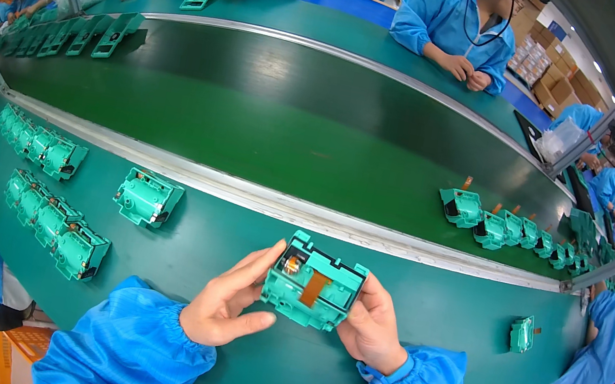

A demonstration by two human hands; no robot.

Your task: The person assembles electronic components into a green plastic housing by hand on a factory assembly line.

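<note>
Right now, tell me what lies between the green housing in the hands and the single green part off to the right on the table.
Nothing: in the head view, only bare green table separates the held housing from the single part.

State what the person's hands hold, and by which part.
A green plastic housing, held by its two sides: left hand and right hand, fingers at its edges.

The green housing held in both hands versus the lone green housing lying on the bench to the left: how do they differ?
The held green housing is lifted between the left hand and right hand; the lone housing lies untouched on the green bench. The held housing shows an orange flex strip facing the camera; none shows on the lone housing. The held one looks larger, being nearer. Both are the same teal moulded part.
</note>
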